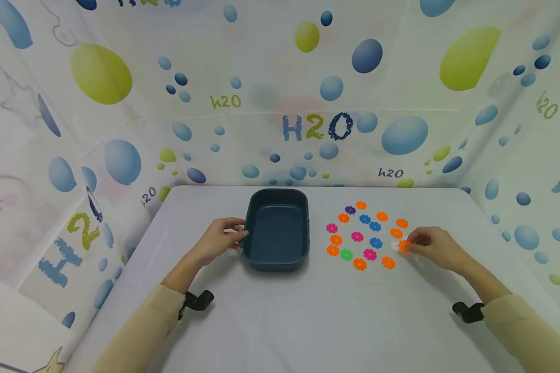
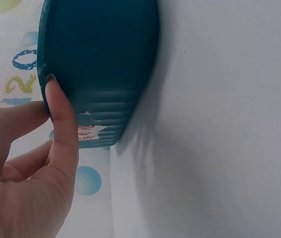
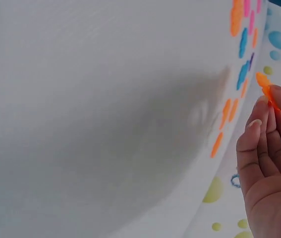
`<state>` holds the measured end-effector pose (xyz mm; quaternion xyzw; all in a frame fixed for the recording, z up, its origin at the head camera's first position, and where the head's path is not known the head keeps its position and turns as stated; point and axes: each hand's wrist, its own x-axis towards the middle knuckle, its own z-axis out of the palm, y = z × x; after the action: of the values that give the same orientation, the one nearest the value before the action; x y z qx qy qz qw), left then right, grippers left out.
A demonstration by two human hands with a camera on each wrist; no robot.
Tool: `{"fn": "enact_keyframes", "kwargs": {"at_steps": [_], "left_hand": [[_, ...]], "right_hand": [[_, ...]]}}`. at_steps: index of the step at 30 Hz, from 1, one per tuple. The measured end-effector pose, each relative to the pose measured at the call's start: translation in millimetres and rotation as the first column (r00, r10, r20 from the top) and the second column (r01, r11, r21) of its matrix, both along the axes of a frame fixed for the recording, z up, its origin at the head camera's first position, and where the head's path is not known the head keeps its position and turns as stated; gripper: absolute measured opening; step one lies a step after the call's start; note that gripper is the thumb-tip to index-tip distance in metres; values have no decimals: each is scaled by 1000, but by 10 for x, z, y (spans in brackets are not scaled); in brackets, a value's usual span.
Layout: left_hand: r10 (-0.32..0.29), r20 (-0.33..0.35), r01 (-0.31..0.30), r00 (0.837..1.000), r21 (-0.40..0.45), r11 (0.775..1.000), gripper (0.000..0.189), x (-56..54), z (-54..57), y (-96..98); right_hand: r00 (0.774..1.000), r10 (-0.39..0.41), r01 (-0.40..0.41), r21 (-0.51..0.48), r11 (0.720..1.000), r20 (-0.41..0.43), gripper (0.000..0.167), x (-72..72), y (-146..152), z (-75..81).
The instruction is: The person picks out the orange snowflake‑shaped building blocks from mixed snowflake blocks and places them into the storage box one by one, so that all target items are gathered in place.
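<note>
The left hand (image 1: pixel 221 239) pinched the left rim of a dark teal tray (image 1: pixel 280 233) on the white table (image 1: pixel 280 321); red marks on the tray's white label (image 2: pixel 100 131) were too unclear to read. The right hand (image 1: pixel 441 249) pinched an orange flower piece (image 1: pixel 404 247) — lifted beside the scattered flower pieces (image 1: pixel 357 237) — while the backdrop (image 1: pixel 270 101) read "H2O" and "h2O" repeatedly.

Comes to ten orange flowers (image 1: pixel 389 263), three blue flowers (image 1: pixel 376 243), three pink flowers (image 1: pixel 357 237), one purple flower (image 1: pixel 350 210), one green flower (image 1: pixel 346 254) and at least one white flower (image 1: pixel 394 246), partly hidden. Makes at least nineteen flowers altogether. Also includes one box (image 1: pixel 279 230), one worktop (image 1: pixel 308 321), two sleeves (image 1: pixel 142 326), two black wrist cameras (image 1: pixel 203 300), one left grip (image 1: pixel 219 239) and one right grip (image 1: pixel 439 248).
</note>
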<state>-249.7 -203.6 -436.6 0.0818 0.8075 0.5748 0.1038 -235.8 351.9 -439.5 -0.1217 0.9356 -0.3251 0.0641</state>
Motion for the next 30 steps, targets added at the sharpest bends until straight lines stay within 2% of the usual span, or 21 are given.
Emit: {"fn": "enact_keyframes", "kwargs": {"at_steps": [13, 16, 22, 30], "left_hand": [[17, 13, -17, 1000, 22, 1000, 47, -28, -26, 23], [17, 18, -18, 1000, 30, 999, 47, -34, -39, 24], [27, 23, -28, 999, 42, 999, 48, -14, -34, 13], [15, 18, -16, 1000, 64, 998, 49, -7, -31, 4]], "right_hand": [[998, 59, -59, -162, 985, -6, 20, 13, -368, 214], [997, 70, -67, -200, 978, 8, 17, 4, -467, 229], [993, 114, -107, -249, 962, 12, 23, -19, -707, 253], [987, 161, -150, -320, 936, 11, 18, -42, -1108, 344]]}}
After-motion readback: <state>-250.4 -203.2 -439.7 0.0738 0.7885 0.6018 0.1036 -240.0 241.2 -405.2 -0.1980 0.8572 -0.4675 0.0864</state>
